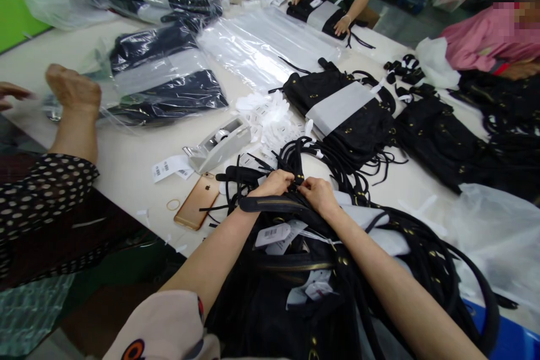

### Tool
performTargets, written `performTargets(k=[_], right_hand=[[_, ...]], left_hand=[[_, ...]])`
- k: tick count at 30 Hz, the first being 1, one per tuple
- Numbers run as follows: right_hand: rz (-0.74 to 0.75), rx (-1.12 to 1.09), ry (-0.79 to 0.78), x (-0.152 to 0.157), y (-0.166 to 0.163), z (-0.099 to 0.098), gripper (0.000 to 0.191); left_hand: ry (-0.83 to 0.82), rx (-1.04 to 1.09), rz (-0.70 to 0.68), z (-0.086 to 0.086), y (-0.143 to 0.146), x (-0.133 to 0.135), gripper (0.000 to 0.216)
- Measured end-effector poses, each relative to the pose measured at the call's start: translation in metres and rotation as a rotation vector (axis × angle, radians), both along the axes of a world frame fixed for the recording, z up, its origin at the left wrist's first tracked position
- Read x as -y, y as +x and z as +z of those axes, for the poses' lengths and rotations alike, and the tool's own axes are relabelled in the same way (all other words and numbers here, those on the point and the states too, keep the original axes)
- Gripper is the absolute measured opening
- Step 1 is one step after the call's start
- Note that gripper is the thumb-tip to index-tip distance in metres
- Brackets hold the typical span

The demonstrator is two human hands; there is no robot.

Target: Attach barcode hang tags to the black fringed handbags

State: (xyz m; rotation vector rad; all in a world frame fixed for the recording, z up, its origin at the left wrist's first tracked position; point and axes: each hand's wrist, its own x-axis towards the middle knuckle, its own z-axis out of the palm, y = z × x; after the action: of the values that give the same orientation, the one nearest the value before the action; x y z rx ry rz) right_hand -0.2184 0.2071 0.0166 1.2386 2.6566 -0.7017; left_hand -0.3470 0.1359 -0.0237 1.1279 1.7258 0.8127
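A black handbag with a brass zipper lies right in front of me at the table's near edge. My left hand pinches a black strap with brass studs beyond the bag's opening. Close beside it, my right hand has thumb and fingertips closed on the same strap. What small part sits between the fingertips is hard to make out. A white barcode tag hangs over the bag's top below my wrists. More black straps and bags crowd under and around my right forearm.
Left of my hands are a gold phone, a tape dispenser and a heap of white tags. Plastic-wrapped bags and a bag stack lie beyond. Co-workers' hands work at the left, far side and right.
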Motion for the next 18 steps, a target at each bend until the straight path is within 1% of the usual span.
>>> performTargets(k=[3, 5, 9, 14, 18], right_hand=[[-0.029, -0.017, -0.017, -0.001, 0.000, 0.000, 0.014], [-0.046, -0.036, -0.039, -0.001, 0.000, 0.000, 0.015], [-0.039, -0.046, -0.055, -0.002, 0.000, 0.000, 0.016], [0.042, 0.019, 0.043, 0.002, 0.001, 0.002, 0.014], [0.077, 0.052, 0.090, 0.004, 0.003, 0.002, 0.017]], left_hand=[[-0.007, -0.002, -0.026, 0.004, -0.001, 0.001, 0.030], [0.002, -0.026, -0.019, 0.007, -0.001, 0.002, 0.030], [0.003, -0.127, 0.066, 0.008, 0.004, 0.003, 0.023], [-0.028, -0.230, 0.181, 0.006, 0.013, 0.005, 0.022], [-0.046, -0.444, 0.291, 0.008, 0.020, 0.015, 0.027]])
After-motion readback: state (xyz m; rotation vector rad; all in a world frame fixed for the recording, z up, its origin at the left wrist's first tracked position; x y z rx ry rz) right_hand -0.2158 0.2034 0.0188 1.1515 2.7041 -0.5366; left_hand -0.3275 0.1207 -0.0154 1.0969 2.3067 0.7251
